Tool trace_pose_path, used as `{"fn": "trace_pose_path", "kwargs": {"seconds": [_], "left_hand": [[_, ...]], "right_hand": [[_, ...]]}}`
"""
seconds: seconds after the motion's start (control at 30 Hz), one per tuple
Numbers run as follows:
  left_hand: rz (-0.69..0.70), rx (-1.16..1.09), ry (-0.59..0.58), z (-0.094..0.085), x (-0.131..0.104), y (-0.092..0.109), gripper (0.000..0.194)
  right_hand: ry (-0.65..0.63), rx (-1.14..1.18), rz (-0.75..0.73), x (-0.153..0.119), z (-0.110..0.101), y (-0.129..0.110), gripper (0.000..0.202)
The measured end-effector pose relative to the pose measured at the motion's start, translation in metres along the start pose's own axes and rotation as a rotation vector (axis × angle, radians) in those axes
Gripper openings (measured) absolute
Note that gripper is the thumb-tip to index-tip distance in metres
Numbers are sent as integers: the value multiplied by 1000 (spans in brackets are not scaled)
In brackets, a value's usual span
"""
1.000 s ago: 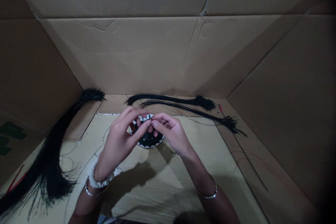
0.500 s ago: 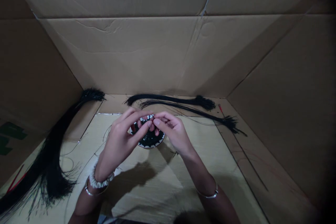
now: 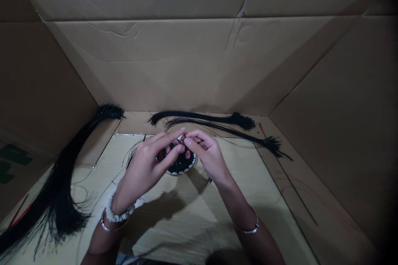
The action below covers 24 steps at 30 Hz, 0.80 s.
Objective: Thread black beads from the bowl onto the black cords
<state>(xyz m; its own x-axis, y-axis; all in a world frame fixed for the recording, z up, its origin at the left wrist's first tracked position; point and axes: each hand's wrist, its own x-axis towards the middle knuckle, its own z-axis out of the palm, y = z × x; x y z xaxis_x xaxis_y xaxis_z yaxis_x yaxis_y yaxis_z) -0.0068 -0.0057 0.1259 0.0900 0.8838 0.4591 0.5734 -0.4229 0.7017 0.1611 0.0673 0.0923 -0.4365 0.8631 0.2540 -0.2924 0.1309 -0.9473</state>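
Above a round bowl with a patterned rim (image 3: 185, 170), my two hands meet fingertip to fingertip. Many small, shiny black pieces (image 3: 179, 165) lie in the bowl. My left hand (image 3: 152, 155) has its thumb and fingers bent together around something small at the tips. Thumb and forefinger of my right hand (image 3: 203, 149) pinch at the same spot. Whatever sits between the fingertips is too small and too dark to name. Part of the bowl is hidden behind my hands.
A thick bundle of black strands (image 3: 68, 157) lies along the left. Two thinner black bundles (image 3: 199, 116) stretch across the back. Tall cardboard walls (image 3: 149, 66) enclose the board (image 3: 242, 182). At the right lies a thin dark rod (image 3: 298, 194); a red-tipped stick (image 3: 261, 128) is behind it.
Both hands have shifted very slightly to the right, still together. My left fingers have lifted and parted a little from the thumb. The bundles and bowl stay put.
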Motion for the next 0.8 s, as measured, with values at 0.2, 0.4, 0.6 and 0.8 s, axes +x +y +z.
{"fn": "trace_pose_path", "kwargs": {"seconds": [0.2, 0.4, 0.6, 0.8], "left_hand": [[-59, -75, 32, -2, 0, 2, 40], [-132, -152, 121, -3, 4, 3, 19], [-147, -216, 116, -2, 5, 4, 15], [-112, -208, 124, -3, 3, 5, 14]], "right_hand": [[-2, -7, -8, 1, 0, 2, 13], [-50, -26, -17, -3, 3, -2, 12], [-90, -89, -34, -6, 7, -9, 13], [-105, -64, 4, -7, 11, -12, 15]]}}
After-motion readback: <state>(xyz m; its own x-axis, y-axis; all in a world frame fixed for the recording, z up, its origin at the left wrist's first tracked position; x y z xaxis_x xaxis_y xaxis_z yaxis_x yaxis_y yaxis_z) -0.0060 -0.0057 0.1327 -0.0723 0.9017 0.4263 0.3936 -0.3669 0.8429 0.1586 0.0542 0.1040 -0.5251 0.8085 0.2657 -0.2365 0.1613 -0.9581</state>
